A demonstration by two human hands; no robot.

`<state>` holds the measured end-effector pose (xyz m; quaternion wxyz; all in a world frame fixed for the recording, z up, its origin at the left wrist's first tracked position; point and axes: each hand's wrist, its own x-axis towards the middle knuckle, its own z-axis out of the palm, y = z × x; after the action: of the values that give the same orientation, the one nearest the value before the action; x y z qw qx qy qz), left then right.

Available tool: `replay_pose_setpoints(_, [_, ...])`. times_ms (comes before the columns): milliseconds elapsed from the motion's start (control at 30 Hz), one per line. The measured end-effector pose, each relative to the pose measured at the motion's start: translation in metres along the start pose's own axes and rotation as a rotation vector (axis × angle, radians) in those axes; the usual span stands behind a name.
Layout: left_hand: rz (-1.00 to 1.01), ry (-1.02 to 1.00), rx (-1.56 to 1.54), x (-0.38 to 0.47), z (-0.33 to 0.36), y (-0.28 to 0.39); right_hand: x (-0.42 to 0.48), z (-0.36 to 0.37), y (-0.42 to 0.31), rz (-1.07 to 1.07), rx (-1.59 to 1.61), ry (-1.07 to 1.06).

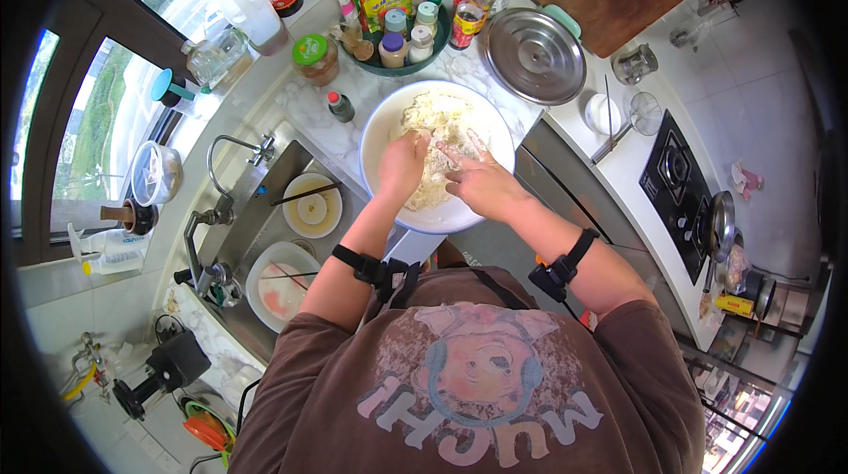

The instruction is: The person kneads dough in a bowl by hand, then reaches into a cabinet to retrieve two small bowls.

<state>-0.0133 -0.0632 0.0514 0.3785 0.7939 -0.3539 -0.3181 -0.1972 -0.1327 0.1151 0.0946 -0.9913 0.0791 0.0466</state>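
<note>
A large white basin point(379, 143) with a blue rim stands on the marbled counter before me. Inside it lies a shaggy, crumbly flour dough point(434, 109), pale yellow with loose dry flour. My left hand point(404, 166) is in the basin's left half, fingers curled down against the dough; whether they pinch a piece of it is hidden. On the other side, my right hand point(487, 184) hovers over or touches the dough with its fingers spread. Bits of flour and dough stick to the right fingers, and nothing is gripped between them.
Left is a steel sink point(291, 162) with a bowl point(324, 222) and a plastic tub point(268, 282) bearing chopsticks. Behind the basin stand a green tray point(387, 70) of seasonings, a small bottle point(340, 107) and a steel lid point(535, 56). A gas hob point(672, 209) is right.
</note>
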Motion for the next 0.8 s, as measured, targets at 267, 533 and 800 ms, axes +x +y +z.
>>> replay_pose_setpoints(267, [0.308,-0.091,-0.038,-0.002,0.000,0.006,-0.001,0.014,0.004,-0.038,-0.070,0.008])
replay_pose_setpoints(533, [-0.068,-0.018,-0.572,-0.010,0.046,0.006,0.016,0.041,-0.007,0.084,-0.217,0.010])
replay_pose_setpoints(800, [0.122,0.368,-0.280,-0.002,0.043,0.025,0.035,0.030,-0.022,0.133,0.152,0.369])
